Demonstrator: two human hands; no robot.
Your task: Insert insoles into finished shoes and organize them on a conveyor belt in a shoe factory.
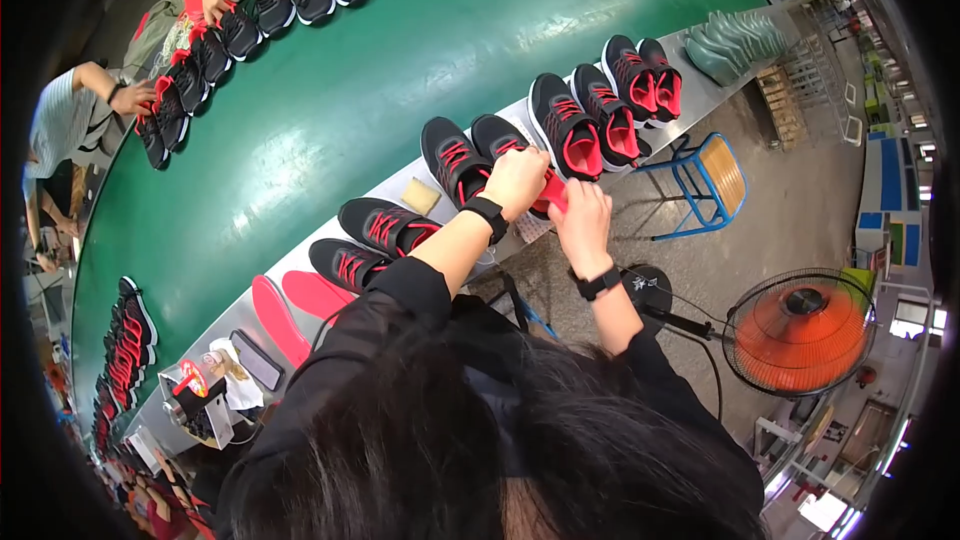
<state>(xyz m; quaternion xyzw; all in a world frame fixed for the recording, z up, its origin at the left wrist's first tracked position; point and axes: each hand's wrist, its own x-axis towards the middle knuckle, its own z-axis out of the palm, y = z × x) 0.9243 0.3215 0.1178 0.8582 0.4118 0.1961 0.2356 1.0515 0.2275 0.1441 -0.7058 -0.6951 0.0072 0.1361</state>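
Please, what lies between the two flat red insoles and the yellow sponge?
Between the red insoles and the yellow sponge, the head view shows two black-and-red shoes.

Smooth, glossy green tabletop (300,180) — matt black cloth-like shoes (450,155) — wooden stool seat (722,176), metal-wire fan guard (800,335)

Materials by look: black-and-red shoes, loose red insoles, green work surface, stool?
Black-and-red shoes: probably textile mesh uppers; matte, finely patterned.
Loose red insoles: likely foam, maybe fabric-faced; flat, matte.
Green work surface: perhaps plastic or rubber sheeting; smooth with glossy reflections.
Stool: seat looks wooden, yellow-brown with lines; slim blue frame, likely painted metal.
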